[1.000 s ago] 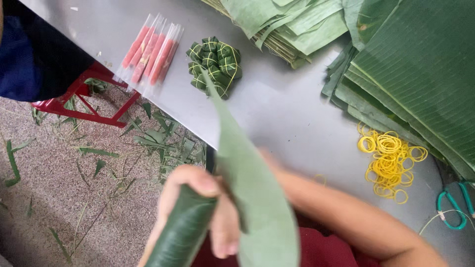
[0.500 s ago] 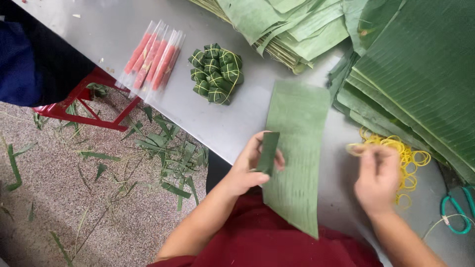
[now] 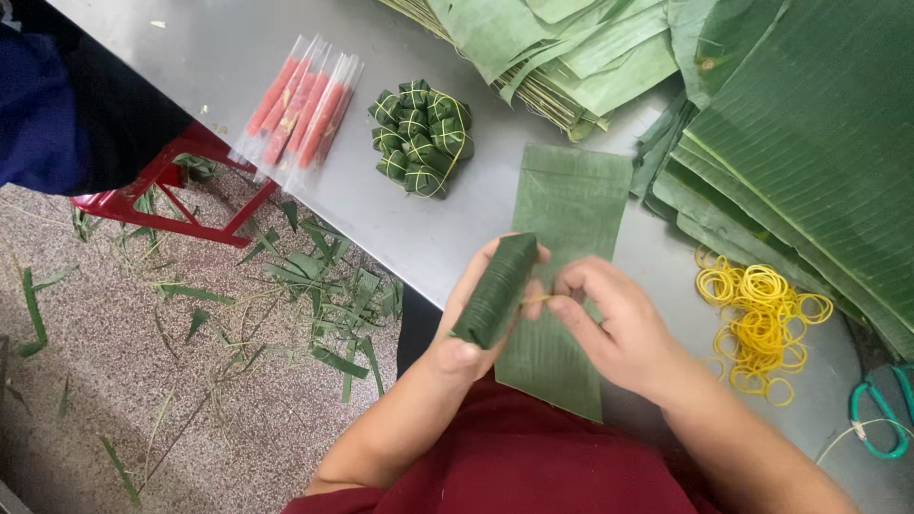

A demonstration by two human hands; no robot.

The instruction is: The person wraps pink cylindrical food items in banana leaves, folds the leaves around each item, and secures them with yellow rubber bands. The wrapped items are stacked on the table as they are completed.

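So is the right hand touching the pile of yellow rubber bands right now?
Apart. The head view shows the right hand at the leaf-wrapped roll, with bare table between it and the rubber band pile.

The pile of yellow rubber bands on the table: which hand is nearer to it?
Right. The right hand is just left of the rubber bands, not touching the pile. The left hand, holding the leaf-wrapped roll, is farther away, beyond the right hand.

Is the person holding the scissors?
No, the green-handled scissors lie on the table; the left hand holds a leaf-wrapped roll.
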